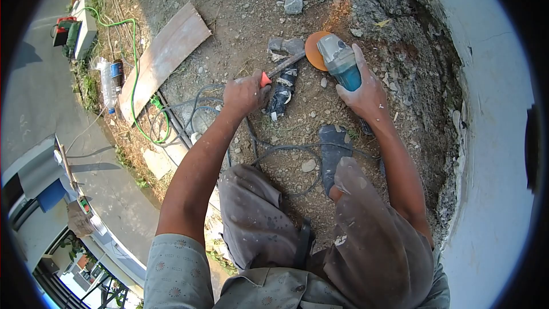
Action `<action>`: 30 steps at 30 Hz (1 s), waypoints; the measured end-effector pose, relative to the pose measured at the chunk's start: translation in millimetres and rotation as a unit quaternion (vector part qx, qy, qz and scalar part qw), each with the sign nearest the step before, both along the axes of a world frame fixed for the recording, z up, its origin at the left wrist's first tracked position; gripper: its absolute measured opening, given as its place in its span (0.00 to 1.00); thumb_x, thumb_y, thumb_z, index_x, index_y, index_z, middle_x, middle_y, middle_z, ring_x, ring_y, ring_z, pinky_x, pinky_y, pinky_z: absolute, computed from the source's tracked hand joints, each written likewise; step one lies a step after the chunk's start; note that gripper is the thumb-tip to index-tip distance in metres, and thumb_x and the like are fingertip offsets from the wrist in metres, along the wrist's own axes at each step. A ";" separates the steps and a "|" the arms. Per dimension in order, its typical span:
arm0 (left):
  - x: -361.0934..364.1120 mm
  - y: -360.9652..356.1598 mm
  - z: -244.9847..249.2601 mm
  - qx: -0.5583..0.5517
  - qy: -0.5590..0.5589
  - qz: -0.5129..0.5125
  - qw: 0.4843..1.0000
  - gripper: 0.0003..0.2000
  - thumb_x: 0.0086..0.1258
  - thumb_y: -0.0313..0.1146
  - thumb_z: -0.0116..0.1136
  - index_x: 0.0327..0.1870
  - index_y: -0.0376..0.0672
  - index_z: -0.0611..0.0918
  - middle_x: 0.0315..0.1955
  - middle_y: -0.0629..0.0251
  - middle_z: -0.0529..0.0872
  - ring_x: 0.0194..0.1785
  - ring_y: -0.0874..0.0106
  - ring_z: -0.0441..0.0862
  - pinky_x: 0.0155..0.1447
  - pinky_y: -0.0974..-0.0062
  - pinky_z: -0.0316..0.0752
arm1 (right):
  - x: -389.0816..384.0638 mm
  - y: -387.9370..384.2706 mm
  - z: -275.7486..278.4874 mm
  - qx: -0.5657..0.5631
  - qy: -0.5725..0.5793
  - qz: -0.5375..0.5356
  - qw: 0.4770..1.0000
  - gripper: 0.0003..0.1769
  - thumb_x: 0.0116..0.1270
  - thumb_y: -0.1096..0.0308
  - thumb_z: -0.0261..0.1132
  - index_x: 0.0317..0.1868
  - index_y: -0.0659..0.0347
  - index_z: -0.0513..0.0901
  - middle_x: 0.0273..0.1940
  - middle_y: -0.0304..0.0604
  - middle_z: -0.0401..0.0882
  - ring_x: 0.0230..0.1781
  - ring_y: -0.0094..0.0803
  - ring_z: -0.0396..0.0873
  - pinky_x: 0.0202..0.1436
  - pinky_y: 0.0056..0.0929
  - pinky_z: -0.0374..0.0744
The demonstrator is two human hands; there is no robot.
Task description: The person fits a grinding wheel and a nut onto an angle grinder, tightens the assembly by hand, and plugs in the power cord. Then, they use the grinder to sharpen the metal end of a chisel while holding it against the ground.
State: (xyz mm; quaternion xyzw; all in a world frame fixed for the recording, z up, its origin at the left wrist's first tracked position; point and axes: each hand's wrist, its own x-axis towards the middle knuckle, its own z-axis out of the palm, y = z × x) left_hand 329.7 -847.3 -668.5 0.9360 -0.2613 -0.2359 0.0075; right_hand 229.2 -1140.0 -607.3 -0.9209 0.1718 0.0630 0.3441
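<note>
My right hand (pixel 366 92) is wrapped around the body of a teal and grey angle grinder (pixel 337 57). Its orange disc (pixel 315 51) faces left, and orange sparks (pixel 338 12) spread on the ground side beyond it. In my closed left hand (pixel 245 95) is a chisel (pixel 286 64) with an orange-red handle end and a flat metal blade. The blade's tip meets the disc's left edge, though exact contact is hard to tell. Beneath the chisel lies a dark, tape-wrapped object (pixel 280 96), beside a grey lump (pixel 286 46).
A grey cable (pixel 286 147) loops over the stony ground near my boot (pixel 334 154). At left lie a wooden board (pixel 166 57), a green cord (pixel 136 68), a plastic bottle (pixel 107 88) and a can (pixel 117 73). A white wall (pixel 486 137) rises on the right.
</note>
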 end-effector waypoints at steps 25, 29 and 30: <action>-2.3 -5.3 9.7 0.012 0.001 0.007 1.000 0.19 0.76 0.52 0.55 0.55 0.47 0.74 0.35 0.57 0.91 0.43 0.54 0.89 0.61 0.47 0.74 | -8.7 -4.5 -0.1 0.002 0.021 0.001 1.000 0.57 0.56 0.62 0.74 0.83 0.43 0.51 0.60 0.62 0.80 0.58 0.61 0.81 0.61 0.50 0.79; -5.3 -5.1 8.4 0.007 -0.004 0.014 1.000 0.19 0.76 0.52 0.55 0.55 0.47 0.74 0.36 0.56 0.90 0.43 0.53 0.89 0.62 0.47 0.74 | -4.7 -3.9 -5.4 0.003 0.011 0.010 1.000 0.58 0.55 0.63 0.74 0.83 0.43 0.51 0.64 0.62 0.78 0.60 0.61 0.80 0.63 0.50 0.79; -6.0 -6.8 10.0 0.010 -0.003 0.019 1.000 0.19 0.76 0.52 0.55 0.55 0.47 0.74 0.36 0.55 0.90 0.43 0.53 0.89 0.62 0.47 0.74 | -3.9 -3.5 -5.2 0.002 0.012 0.011 1.000 0.58 0.55 0.63 0.74 0.83 0.43 0.51 0.64 0.62 0.78 0.60 0.62 0.80 0.63 0.50 0.79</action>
